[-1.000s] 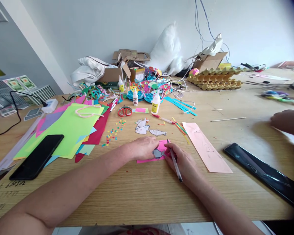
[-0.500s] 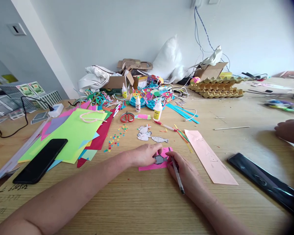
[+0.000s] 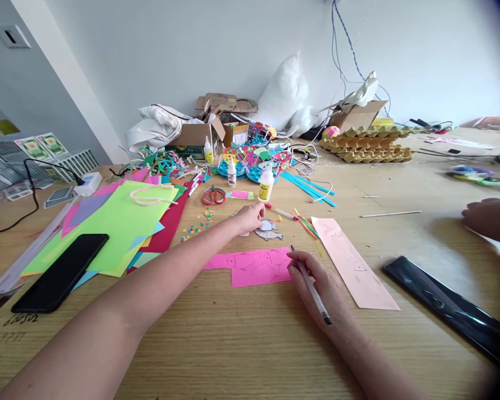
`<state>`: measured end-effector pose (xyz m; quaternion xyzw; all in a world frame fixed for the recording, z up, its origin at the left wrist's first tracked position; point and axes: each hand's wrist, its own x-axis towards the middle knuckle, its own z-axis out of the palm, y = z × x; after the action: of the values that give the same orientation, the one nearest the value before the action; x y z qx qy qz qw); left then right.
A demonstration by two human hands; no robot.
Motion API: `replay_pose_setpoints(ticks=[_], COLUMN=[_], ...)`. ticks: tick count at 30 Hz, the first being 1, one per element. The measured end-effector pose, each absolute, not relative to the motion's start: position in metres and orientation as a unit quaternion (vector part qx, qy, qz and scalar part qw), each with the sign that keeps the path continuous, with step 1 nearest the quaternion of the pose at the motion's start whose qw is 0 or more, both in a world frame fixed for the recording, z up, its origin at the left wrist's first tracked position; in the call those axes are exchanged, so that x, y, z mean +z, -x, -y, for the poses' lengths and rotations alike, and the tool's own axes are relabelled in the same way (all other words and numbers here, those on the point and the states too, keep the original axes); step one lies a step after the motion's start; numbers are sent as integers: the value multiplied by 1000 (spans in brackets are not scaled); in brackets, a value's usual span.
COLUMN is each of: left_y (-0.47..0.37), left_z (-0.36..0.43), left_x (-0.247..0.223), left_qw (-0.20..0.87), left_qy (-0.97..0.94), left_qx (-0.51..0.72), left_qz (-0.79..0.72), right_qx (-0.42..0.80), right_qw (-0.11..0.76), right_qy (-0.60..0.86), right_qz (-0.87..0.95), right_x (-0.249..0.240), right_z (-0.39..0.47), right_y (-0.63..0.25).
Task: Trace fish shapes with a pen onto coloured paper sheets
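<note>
The right hand [image 3: 327,286] grips a pen [image 3: 315,294] between closed fingers. The upper end of the pen is near the right edge of a pink paper [image 3: 258,272], which lies flat on the worktop [image 3: 233,344] between the forearms. Fish outlines are marked on the pink paper; the left forearm passes in front of its left end.

The left hand [image 3: 250,218] is extended beyond the pink paper, over the paper fish cutouts. Its fingers are bent and bunched beside a grey fish cutout [image 3: 267,225]. The view is partly blocked here, so it cannot be determined how far they are open or whether they hold this cutout. A striped fish cutout [image 3: 269,235] lies on the near side of the grey one.

A glue bottle [image 3: 265,188] stands upright just beyond the left hand. Red-handled scissors [image 3: 214,195] lie to the left of the bottle. A peach paper strip [image 3: 354,264], also bearing pen lines, lies to the right of the pink paper. Another person's hand [image 3: 489,219] is at the right edge, well apart.
</note>
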<state>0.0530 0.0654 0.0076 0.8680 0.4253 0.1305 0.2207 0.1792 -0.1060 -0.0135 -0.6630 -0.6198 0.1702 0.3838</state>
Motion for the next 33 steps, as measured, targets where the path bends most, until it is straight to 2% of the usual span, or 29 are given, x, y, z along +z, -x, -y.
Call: replay_pose_setpoints(ticks=[5, 10, 14, 19, 26, 33], left_y=[-44, -17, 8, 23, 24, 25], left_z=[-58, -18, 24, 50, 51, 53], left_x=[14, 26, 18, 1, -7, -19], left_qw=[175, 158, 167, 158, 120, 100], left_qy=[-891, -921, -947, -960, -964, -965], left_qx=[142, 126, 72, 59, 63, 107], left_qz=[-395, -334, -266, -222, -228, -218], right_qx=[189, 243, 312, 372, 264, 206], right_qw=[372, 424, 474, 432, 348, 315], right_qy=[667, 640, 609, 616, 641, 649], right_qz=[617, 593, 554, 544, 631, 661], right_x=[-12, -12, -11, -5, -15, -19], right_z=[107, 112, 112, 113, 118, 119], right_y=[-181, -189, -188, -176, -167, -163])
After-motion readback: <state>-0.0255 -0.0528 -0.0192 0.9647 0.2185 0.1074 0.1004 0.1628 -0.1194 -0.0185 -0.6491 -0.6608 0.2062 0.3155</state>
